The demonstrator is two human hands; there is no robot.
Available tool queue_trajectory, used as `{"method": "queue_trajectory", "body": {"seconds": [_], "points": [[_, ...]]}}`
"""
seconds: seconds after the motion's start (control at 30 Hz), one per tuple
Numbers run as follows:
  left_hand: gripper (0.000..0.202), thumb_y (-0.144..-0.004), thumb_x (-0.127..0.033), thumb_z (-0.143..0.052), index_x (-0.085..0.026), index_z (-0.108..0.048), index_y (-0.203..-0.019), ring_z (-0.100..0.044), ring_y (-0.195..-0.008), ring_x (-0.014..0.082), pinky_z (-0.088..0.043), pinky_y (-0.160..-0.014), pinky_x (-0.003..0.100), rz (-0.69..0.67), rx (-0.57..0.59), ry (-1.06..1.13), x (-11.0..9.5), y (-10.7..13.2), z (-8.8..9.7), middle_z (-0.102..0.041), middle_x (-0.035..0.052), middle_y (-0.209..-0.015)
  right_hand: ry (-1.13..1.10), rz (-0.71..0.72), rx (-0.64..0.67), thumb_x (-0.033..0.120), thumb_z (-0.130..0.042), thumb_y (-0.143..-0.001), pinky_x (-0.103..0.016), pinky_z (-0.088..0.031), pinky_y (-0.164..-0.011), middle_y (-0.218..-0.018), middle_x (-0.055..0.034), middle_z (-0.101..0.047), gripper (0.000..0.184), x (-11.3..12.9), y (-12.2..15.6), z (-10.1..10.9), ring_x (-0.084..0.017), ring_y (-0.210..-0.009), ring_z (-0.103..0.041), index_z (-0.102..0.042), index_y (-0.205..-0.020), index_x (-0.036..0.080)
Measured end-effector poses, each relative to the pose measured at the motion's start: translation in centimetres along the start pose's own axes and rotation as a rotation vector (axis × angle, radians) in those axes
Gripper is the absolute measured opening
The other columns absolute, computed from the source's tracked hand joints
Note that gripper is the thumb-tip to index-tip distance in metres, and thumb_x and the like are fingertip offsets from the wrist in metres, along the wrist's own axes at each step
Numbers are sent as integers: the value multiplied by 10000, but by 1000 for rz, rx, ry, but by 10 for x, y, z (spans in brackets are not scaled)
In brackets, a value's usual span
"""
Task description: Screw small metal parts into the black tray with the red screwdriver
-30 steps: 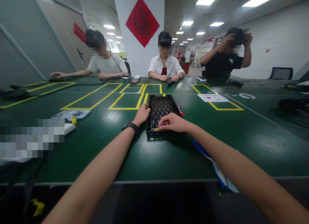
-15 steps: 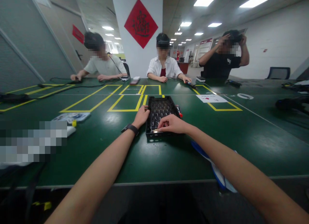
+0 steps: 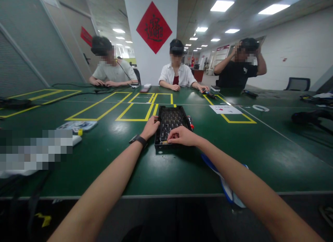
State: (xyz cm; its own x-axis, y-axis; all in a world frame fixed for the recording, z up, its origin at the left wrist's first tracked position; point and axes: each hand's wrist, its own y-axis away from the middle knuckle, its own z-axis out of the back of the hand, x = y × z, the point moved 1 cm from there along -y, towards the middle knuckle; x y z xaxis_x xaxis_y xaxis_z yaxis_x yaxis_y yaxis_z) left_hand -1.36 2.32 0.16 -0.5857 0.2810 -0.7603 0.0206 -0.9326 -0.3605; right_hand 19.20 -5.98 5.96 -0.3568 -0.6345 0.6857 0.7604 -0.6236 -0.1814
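A black rectangular case (image 3: 159,145) lies on the green table in front of me, with rows of small shiny parts inside it. My left hand (image 3: 151,127) holds the case's left wall, fingers on the rim and a dark watch band at the wrist. Over the near end of the case is my right hand (image 3: 181,136), its thumb and fingers pinched together at a small yellowish piece (image 3: 164,142) by the near left corner. The fingers partly cover that piece, so its kind cannot be made out. Against the case's right side rests a red-and-clear object (image 3: 190,122).
Beneath my right forearm is a blue-and-white item (image 3: 225,186) at the table edge. A printed sheet (image 3: 225,109) and a white ring (image 3: 261,108) lie to the right. At left are a flat patterned packet (image 3: 77,125) and a white object (image 3: 75,140). Three people sit across.
The view has shifted slightly, and the case appears a little further left. My hands keep nearly the same hold. Across the table, the left person's outstretched hand has drawn in.
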Motion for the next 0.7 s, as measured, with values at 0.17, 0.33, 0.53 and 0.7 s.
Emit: {"method": "queue_trajectory", "body": {"seconds": [0.17,0.33,0.53,0.7], "points": [[419,-732,-233,-442,-130,-498,-1135,-536,-1003,211,-420,-920,369,-6,-18,-22,1,0,0,-572,106,-1060,28,-2,-15,360,-636,-729,-198,-312,-523,-640,-4,-575,286,-1,-1,0,-65,-549,-410,-694,-845,105],[402,-741,-238,-440,-126,-500,-1123,-534,-1011,222,-419,-922,377,-26,-20,-22,4,-2,-1,-573,118,-1074,25,4,-20,346,-636,-732,-193,-311,-523,-661,-7,-586,269,1,-1,0,-61,-550,-407,-688,-837,105],[383,-743,-229,-436,-134,-501,-1108,-532,-1013,214,-418,-929,372,-25,-33,-23,4,-2,-3,-566,109,-1092,59,22,-11,337,-618,-749,-194,-307,-517,-639,-3,-580,261,0,-1,0,-60,-538,-403,-691,-831,100],[379,-751,-235,-433,-127,-501,-1109,-538,-986,216,-424,-915,384,-34,-29,-33,5,-3,-3,-574,111,-1062,72,10,-11,343,-618,-752,-198,-312,-531,-638,-3,-566,267,1,0,0,-66,-556,-408,-692,-849,105]]}}
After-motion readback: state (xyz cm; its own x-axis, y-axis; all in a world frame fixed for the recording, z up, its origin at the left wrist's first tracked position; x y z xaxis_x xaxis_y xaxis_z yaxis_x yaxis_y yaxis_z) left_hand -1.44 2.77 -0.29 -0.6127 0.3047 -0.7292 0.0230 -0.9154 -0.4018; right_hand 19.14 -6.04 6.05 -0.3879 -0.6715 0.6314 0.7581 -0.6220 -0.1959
